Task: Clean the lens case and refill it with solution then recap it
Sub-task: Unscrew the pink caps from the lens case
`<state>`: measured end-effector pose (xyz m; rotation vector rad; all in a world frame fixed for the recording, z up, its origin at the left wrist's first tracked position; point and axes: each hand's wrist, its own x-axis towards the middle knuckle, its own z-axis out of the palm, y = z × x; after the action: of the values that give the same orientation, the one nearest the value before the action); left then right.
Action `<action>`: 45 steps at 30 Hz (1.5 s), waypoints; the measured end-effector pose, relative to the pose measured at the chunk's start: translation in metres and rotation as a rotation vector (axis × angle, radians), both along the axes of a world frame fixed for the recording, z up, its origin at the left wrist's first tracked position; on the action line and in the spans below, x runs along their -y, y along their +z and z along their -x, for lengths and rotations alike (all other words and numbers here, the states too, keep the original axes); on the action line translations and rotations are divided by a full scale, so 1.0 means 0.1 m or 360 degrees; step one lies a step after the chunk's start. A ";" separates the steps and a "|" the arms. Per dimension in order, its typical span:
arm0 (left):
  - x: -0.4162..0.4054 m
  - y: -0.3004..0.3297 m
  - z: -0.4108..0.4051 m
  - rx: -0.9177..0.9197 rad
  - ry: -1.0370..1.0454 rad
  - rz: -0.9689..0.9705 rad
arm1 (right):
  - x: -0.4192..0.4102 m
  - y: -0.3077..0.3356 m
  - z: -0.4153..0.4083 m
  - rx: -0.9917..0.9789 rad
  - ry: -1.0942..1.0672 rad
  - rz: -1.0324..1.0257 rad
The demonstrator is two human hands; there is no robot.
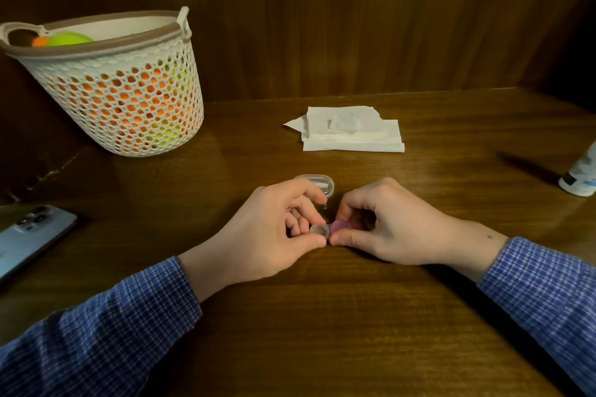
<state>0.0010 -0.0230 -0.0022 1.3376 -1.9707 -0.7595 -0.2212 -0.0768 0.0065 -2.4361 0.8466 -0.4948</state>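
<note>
Clear plastic and one pink cap: this is the lens case [329, 229] you hold low over the wooden table [322, 316], between your two hands. Your left hand [274, 235] pinches the transparent side between thumb and curled fingers, so that side cannot turn. Your right hand [383, 222] closes thumb and forefinger around the pink cap [341, 225], a grip that fits twisting it, though I cannot tell whether you are loosening or tightening. Both wrists rest near the table, which I think gives you steadiness for such a small thing.

Just behind your fingers stands a small clear container [317, 182]; what it holds is not visible. Folded white tissues [351, 132] lie further back, near enough for wiping the wells. At the right edge stands the solution bottle [580, 176], well apart from your hands, so you will have to reach for it.

About the case itself: it is small, with two round wells joined side by side. The left one looks glassy and transparent, the right one is covered in pink. Whether liquid is inside cannot be seen.
</note>
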 end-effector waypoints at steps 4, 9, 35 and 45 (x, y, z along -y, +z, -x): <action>0.00 0.01 0.00 0.0010 0.0006 -0.0009 | 0.00 0.02 0.01 -0.0015 0.0046 -0.0035; 0.00 -0.01 0.00 -0.0006 0.0027 -0.0006 | -0.02 0.01 0.04 -0.0065 0.0034 0.0019; 0.00 0.00 0.01 -0.0010 0.0053 -0.0039 | -0.04 -0.04 0.06 0.0200 -0.0101 -0.0178; 0.00 -0.01 0.01 -0.0007 0.0052 -0.0030 | -0.06 -0.05 0.04 0.0209 -0.0195 -0.0094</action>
<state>0.0003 -0.0235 -0.0034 1.3743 -1.9381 -0.7671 -0.2250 -0.0713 0.0011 -2.2798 0.9443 -0.6581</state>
